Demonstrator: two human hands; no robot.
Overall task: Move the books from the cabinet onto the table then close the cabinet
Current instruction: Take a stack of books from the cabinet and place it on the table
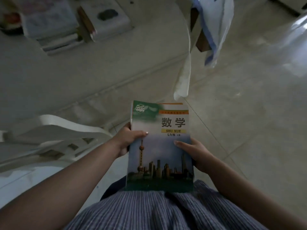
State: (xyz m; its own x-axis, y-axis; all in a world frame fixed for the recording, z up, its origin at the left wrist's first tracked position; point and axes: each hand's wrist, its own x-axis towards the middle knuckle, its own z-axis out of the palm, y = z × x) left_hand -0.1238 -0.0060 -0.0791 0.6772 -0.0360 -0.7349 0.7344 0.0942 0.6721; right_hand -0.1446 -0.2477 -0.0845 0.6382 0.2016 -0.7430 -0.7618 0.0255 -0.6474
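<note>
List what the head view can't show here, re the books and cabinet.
- Cabinet: not in the head view, so open or closed is unknown.
- Books on the table: blurred; count and titles unreadable.
- Textbook: may be a stack; underside hidden.
- Left hand and right hand: fingers hidden under the cover.

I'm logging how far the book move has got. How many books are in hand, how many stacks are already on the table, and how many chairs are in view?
Books in hand: 1, the maths textbook, held by left hand and right hand
Book stacks on the table: 2
White chairs: 1
Total: 4
</note>
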